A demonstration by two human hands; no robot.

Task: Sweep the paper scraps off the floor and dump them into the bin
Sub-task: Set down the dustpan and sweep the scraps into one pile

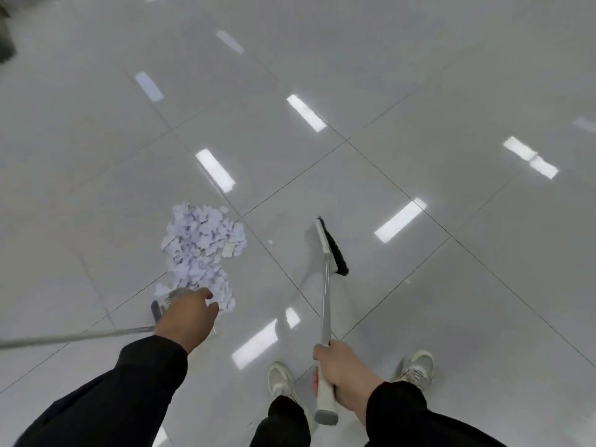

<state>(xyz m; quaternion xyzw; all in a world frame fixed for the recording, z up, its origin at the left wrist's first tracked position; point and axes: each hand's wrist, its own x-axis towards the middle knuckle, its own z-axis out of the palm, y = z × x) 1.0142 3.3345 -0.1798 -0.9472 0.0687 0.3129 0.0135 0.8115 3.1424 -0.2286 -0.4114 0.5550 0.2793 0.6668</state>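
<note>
Glossy tile floor (419, 91) all around, ceiling lights being reflected everywhere, shoes (281, 379) being seen at the bottom. The paper scraps (201, 250) are lying piled just past the left hand (187, 321), which is being held loosely over a metal pole (74, 337); grip can't be told. The broom (325, 291) is being gripped by the right hand (342, 372), bristles well apart from the pile.

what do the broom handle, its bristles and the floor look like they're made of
Slim silver broom handle: looks like metal tube, thin with a dull sheen, ending in a white, probably plastic or rubber, grip held by the right hand. Black bristles: likely synthetic fibre. Glossy pale-grey floor: polished tile, with mirror-like reflections and grout lines.
</note>
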